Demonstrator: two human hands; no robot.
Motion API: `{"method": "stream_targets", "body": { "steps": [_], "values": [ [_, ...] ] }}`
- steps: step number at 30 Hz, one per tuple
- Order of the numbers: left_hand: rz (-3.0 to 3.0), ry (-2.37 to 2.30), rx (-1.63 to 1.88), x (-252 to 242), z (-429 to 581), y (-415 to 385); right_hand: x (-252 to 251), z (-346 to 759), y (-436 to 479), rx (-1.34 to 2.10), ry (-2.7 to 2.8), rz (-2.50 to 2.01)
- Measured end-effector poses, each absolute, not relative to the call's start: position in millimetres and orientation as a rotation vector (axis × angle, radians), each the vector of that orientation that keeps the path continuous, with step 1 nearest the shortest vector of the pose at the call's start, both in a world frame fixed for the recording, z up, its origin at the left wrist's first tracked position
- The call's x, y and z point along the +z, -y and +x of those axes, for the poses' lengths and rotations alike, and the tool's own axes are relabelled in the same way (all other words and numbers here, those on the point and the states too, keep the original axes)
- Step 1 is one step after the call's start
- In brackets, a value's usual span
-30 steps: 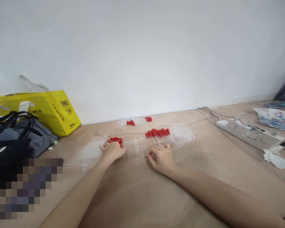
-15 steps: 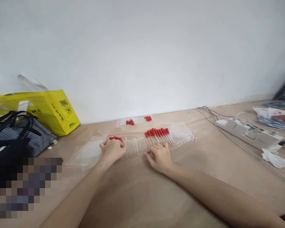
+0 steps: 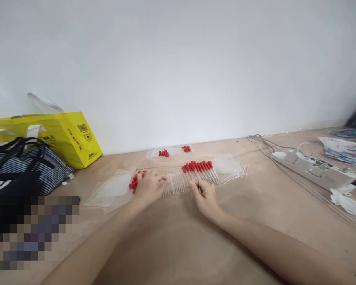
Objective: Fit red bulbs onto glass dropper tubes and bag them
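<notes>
A row of clear droppers (image 3: 178,183) lies on the tan surface (image 3: 172,237), and those at its right end carry red rubber caps (image 3: 197,166). My left hand (image 3: 150,187) rests at the row's left end, fingers curled over the tubes, beside a small heap of loose red caps (image 3: 133,183). Just below the capped droppers, my right hand (image 3: 204,193) has its fingers bent and pinched at the tube ends. What either hand grips is too small to make out.
Clear zip bags lie left (image 3: 109,190) and right (image 3: 230,166) of the row, and another bag with red caps (image 3: 173,151) sits by the wall. A yellow bag (image 3: 59,136) and a striped bag (image 3: 20,168) stand left. A power strip (image 3: 311,170) with cables lies right.
My left hand has slid right over the clear tubes, uncovering the loose red caps. My right hand has curled its fingers at the tube ends. Another person's hand, briefly at far right, is gone.
</notes>
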State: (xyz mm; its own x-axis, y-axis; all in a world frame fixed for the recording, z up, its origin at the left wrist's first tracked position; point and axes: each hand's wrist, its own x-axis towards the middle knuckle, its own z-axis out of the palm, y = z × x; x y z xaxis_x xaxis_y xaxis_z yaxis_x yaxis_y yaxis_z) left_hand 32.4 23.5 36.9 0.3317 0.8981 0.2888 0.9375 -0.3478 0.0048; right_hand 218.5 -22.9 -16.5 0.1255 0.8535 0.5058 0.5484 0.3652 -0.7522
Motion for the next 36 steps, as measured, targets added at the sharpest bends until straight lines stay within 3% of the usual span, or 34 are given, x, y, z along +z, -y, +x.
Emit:
{"method": "stream_targets", "body": {
  "steps": [7, 17, 25, 31, 36],
  "values": [
    [-2.348, 1.776, -0.140, 49.5, -43.4, -107.1, -22.9, 243.3, 16.4, 0.266, 1.545, -1.271],
    [-2.371, 1.721, -0.003, 37.2, -52.1, -124.6, -26.6, 240.1, 15.2, 0.125, 1.621, -1.342],
    [-2.424, 1.528, -0.134, 55.7, -30.4, -61.4, -26.4, 243.7, 16.1, 0.249, 1.711, -1.353],
    [-2.742, 1.301, -0.469, 14.7, 13.9, 10.3, -25.1, 246.0, 17.0, 0.202, 1.842, -1.296],
    [-2.779, 1.308, -0.714, -9.1, 30.4, 22.1, -27.5, 248.8, 17.9, 0.213, 1.982, -1.254]
  ]
}}
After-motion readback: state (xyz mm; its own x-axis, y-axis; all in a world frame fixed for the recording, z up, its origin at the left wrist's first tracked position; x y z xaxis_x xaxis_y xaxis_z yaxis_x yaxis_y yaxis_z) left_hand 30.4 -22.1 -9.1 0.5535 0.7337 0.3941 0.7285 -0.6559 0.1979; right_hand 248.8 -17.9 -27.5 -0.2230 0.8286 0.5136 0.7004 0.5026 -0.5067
